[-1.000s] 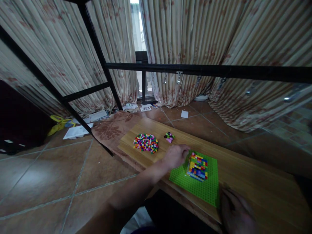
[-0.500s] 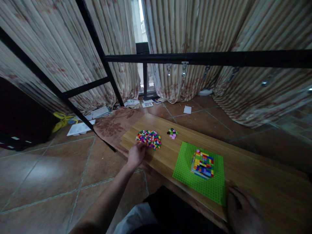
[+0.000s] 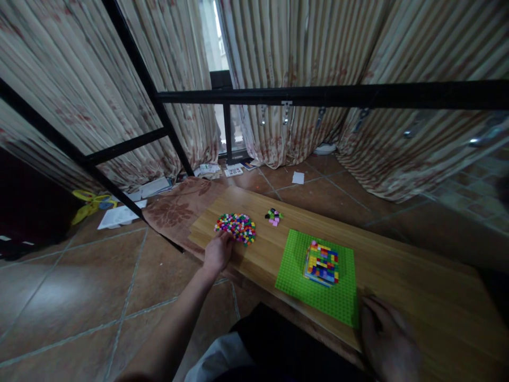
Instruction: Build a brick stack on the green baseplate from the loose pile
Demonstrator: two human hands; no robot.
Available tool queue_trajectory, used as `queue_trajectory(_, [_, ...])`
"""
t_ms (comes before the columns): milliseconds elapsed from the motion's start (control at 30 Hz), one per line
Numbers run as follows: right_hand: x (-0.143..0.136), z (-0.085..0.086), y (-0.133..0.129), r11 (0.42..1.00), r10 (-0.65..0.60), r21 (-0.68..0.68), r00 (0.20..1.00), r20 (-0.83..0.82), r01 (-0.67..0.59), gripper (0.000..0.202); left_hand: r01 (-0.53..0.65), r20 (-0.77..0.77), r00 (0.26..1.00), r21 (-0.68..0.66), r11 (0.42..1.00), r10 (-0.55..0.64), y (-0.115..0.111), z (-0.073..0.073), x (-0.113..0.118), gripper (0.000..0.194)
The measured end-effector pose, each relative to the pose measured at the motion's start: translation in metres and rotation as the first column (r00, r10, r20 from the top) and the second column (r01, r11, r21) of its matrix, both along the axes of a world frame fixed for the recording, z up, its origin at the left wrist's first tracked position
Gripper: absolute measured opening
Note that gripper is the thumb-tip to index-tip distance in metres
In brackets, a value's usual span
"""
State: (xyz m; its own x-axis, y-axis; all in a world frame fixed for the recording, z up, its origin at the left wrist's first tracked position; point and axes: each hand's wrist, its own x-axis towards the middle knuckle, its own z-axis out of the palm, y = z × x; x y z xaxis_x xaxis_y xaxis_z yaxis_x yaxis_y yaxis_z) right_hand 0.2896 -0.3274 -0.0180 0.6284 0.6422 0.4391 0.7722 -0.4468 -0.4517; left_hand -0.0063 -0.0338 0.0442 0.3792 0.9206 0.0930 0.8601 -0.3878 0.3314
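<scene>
My left hand (image 3: 218, 251) reaches to the near edge of a pile of small multicoloured bricks (image 3: 240, 225). Its fingers are pinched together at the pile, and whatever lies between them is hidden. On the right, my right hand (image 3: 387, 337) rests on the wooden board beside a green baseplate (image 3: 292, 270), with fingers loosely bent, a dark gap between them and nothing visible held. A block built of coloured bricks (image 3: 323, 262) stands on the baseplate. Its top is a patchwork of yellow, red, blue and green, with one pink brick at the far left corner.
A small cluster of pink, black and lime bricks (image 3: 274, 216) lies behind the pile and baseplate. Everything sits on a long wooden board (image 3: 421, 286), over a brown cloth (image 3: 175, 207). Black metal rails (image 3: 254, 96) cross in front of curtains. Papers (image 3: 298, 178) lie on the tiled floor.
The whole view has shifted, so the board and bricks appear slightly farther left. My left hand stays at the pile's near edge, and my right hand remains beside the baseplate.
</scene>
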Motion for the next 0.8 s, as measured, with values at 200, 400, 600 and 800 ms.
queue_trajectory(200, [0.002,-0.003,0.0,0.999,0.029,0.02,0.999,0.03,-0.029,0.048,0.02,-0.059,0.998,-0.001,1.0,-0.02,0.001,0.002,0.002,0.018])
queue_trajectory(400, [-0.001,-0.001,0.003,1.0,0.019,0.02,1.0,0.018,-0.019,0.049,-0.033,0.055,0.998,0.058,0.998,0.03,-0.001,0.004,0.01,0.016])
queue_trajectory(600, [-0.001,-0.004,0.002,1.0,0.017,0.008,1.0,0.005,-0.017,0.049,0.057,0.405,0.914,-0.136,0.989,0.003,-0.027,0.01,0.029,0.015])
queue_trajectory(800, [-0.001,-0.003,0.002,0.999,0.022,0.027,1.0,0.014,-0.022,0.047,0.261,0.724,0.686,-0.34,0.904,0.074,-0.057,0.0,0.052,0.022])
